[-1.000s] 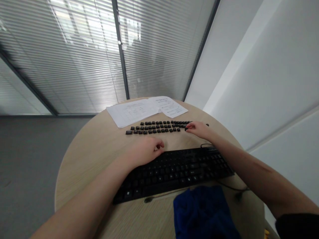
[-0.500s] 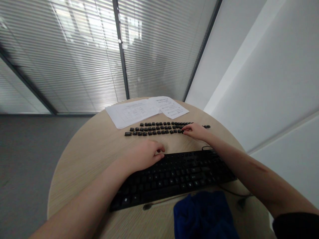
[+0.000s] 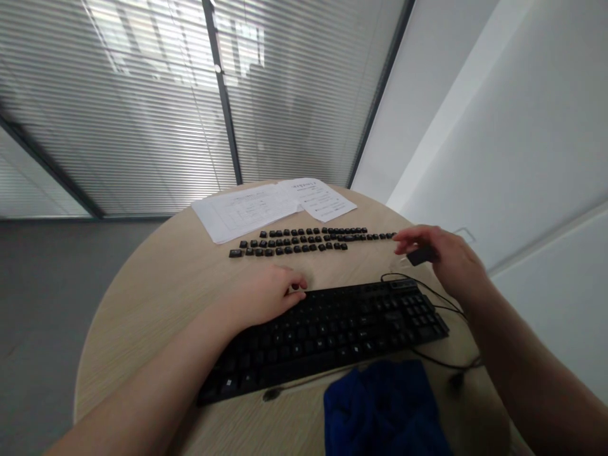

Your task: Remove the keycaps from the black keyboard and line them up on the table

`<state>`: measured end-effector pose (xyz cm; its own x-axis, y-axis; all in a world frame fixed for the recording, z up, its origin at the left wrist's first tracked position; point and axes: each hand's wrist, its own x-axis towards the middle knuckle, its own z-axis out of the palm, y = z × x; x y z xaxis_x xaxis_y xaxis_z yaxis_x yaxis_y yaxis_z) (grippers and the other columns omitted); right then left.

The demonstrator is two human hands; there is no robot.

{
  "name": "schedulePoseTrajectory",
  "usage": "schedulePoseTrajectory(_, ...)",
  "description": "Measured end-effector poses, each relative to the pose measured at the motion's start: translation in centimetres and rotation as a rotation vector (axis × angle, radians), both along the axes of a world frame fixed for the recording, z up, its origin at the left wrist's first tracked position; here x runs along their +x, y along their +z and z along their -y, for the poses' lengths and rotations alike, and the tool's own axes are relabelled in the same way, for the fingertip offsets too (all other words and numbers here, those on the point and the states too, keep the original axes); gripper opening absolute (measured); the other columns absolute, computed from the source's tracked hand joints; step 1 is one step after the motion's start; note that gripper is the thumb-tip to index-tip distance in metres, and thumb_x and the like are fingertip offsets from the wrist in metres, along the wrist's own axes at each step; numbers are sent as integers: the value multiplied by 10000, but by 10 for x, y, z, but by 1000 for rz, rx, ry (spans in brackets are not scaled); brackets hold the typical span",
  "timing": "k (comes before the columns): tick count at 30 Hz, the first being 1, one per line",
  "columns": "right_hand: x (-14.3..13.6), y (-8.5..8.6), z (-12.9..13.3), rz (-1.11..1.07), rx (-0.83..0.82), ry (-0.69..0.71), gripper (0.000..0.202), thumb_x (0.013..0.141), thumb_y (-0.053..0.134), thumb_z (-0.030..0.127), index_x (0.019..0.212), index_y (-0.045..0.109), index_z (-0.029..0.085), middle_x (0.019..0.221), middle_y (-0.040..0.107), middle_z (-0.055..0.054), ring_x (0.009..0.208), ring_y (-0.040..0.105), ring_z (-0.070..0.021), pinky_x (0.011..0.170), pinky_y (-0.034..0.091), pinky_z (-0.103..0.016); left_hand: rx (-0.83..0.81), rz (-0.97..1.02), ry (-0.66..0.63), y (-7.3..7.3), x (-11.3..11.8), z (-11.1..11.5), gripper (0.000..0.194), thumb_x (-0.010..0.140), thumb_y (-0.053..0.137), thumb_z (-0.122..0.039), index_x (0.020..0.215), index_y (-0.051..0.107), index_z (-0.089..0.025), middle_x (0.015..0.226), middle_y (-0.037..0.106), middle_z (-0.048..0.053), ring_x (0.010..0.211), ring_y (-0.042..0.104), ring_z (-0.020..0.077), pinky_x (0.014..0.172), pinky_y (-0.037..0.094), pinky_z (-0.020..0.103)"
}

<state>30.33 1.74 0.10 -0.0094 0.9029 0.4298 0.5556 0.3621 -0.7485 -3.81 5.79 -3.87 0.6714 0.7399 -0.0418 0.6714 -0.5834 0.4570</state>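
A black keyboard lies at a slant on the round wooden table. My left hand rests at its back left edge, fingers curled, thumb and fingertips near each other; what they hold, if anything, is too small to make out. My right hand is raised beyond the keyboard's back right corner, its fingers bent round a small dark object with a clear thin part. Loose black keycaps stand in three rows behind the keyboard, left of my right hand.
Printed papers lie at the table's back edge. A blue cloth sits in front of the keyboard. Black cables run along the right side. Beyond are glass panels with blinds and a white wall.
My right hand has moved right, away from the keycap rows, and now holds a small dark object. My left hand stays by the keyboard. The view has shifted slightly.
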Motion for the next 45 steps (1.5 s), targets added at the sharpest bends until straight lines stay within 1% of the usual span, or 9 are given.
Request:
schedulePoseTrajectory(4,1,-4,35,-114,0,-116,644,1080,318,665,863,757,247,563,586,-22,517,567,-177,478,447,-310,-34,6,-2,-5,0,-1,261,948,591,-346,1052,797,-224,975,801,73,869,715,246,819,511,361)
schedulePoseTrajectory(7,2,-16,40,-158,-86,-101,542,1075,409,631,848,715,245,520,580,4,466,547,-153,441,417,-275,-49,4,4,-7,0,-2,267,948,584,-343,1057,795,-220,1030,803,83,913,720,258,850,514,377)
schedulePoseTrajectory(9,2,-21,38,-186,-178,-17,478,1050,497,624,839,687,240,526,602,15,463,567,-141,446,445,-254,-60,-2,23,-6,0,-2,261,944,587,-338,1058,792,-223,1064,804,82,944,720,256,872,513,375)
schedulePoseTrajectory(14,-3,-19,37,-320,-447,357,425,972,634,655,940,664,232,584,664,23,434,620,-134,399,484,-223,-121,-43,42,1,-2,-3,275,924,599,-338,1089,787,-222,1070,802,78,961,719,250,872,514,366)
schedulePoseTrajectory(16,-8,-21,36,-331,-477,408,410,954,673,639,977,667,229,656,696,9,486,663,-141,424,531,-224,-136,-48,58,2,-3,-4,291,911,615,-350,1108,784,-217,1072,801,82,947,719,252,861,518,367)
schedulePoseTrajectory(25,-12,-45,11,-299,-436,125,363,967,590,569,906,638,214,662,662,10,479,623,-125,383,445,-200,-133,-75,-4,-1,-6,-9,312,920,609,-363,1149,779,-237,1145,795,63,1030,716,254,932,512,370)
schedulePoseTrajectory(30,-11,-43,18,-107,-476,166,279,987,540,429,836,644,220,592,653,16,460,618,-134,403,416,-212,-127,-67,-43,-4,-10,-11,306,931,606,-352,1156,789,-253,1207,787,66,1105,706,272,982,499,383)
schedulePoseTrajectory(38,-18,-34,30,277,-323,126,271,980,521,331,764,653,233,521,617,36,451,589,-144,459,397,-265,-99,-75,-51,-7,-9,-12,300,932,617,-342,1164,790,-265,1189,791,52,1096,709,265,988,493,368)
schedulePoseTrajectory(45,-25,-32,30,354,-308,147,289,988,491,314,751,636,234,530,625,30,483,597,-148,502,412,-271,-91,-81,-57,-7,-9,-12,284,926,628,-344,1129,805,-252,1136,798,59,1032,717,267,939,499,371)
